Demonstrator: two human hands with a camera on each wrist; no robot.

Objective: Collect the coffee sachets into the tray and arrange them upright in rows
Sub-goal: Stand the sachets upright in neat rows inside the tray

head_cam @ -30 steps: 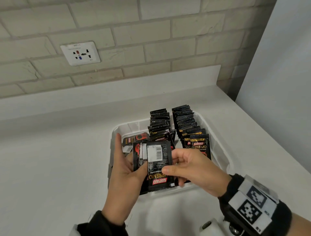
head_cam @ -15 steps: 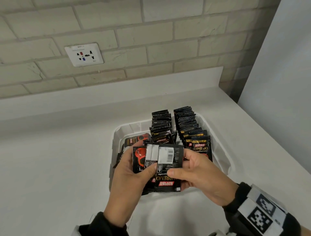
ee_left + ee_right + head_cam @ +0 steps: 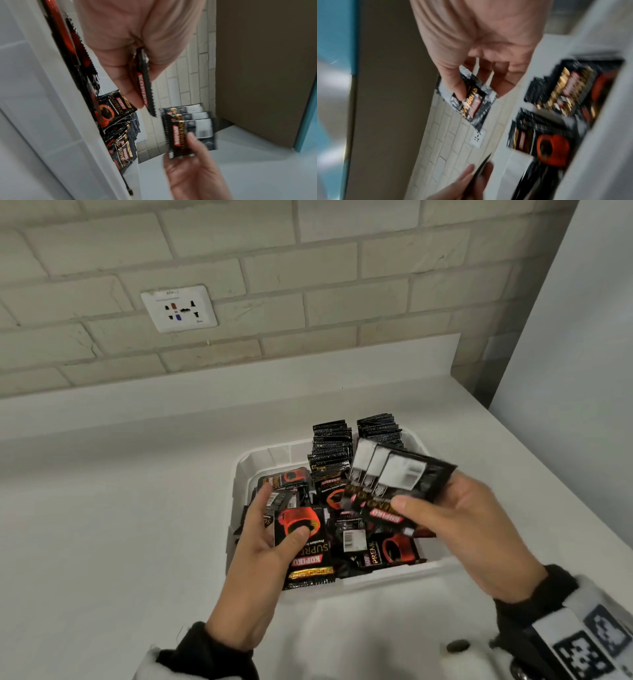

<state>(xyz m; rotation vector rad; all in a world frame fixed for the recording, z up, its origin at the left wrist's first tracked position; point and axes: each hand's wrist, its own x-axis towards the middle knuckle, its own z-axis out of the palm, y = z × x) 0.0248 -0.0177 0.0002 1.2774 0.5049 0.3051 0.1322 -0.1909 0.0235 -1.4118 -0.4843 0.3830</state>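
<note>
A white tray (image 3: pixel 241 474) on the counter holds black coffee sachets: two upright rows (image 3: pixel 332 445) at its far end and a loose heap (image 3: pixel 356 537) at the near end. My left hand (image 3: pixel 274 529) holds one sachet (image 3: pixel 305 546) face up over the tray's near left, thumb on its red cup print. My right hand (image 3: pixel 448 518) pinches a fanned bunch of three sachets (image 3: pixel 394 481), backs up, lifted above the tray's right side. In the left wrist view the held sachet (image 3: pixel 145 86) shows edge-on and the fanned bunch (image 3: pixel 188 129) lies beyond it.
The white counter (image 3: pixel 120 508) runs left and right of the tray. A brick wall with a socket plate (image 3: pixel 180 308) stands behind. A pale panel (image 3: pixel 582 354) closes the right side.
The hands have come apart. My right hand has carried the fanned bunch up and to the right, while my left hand stays low over the tray with a single sachet.
</note>
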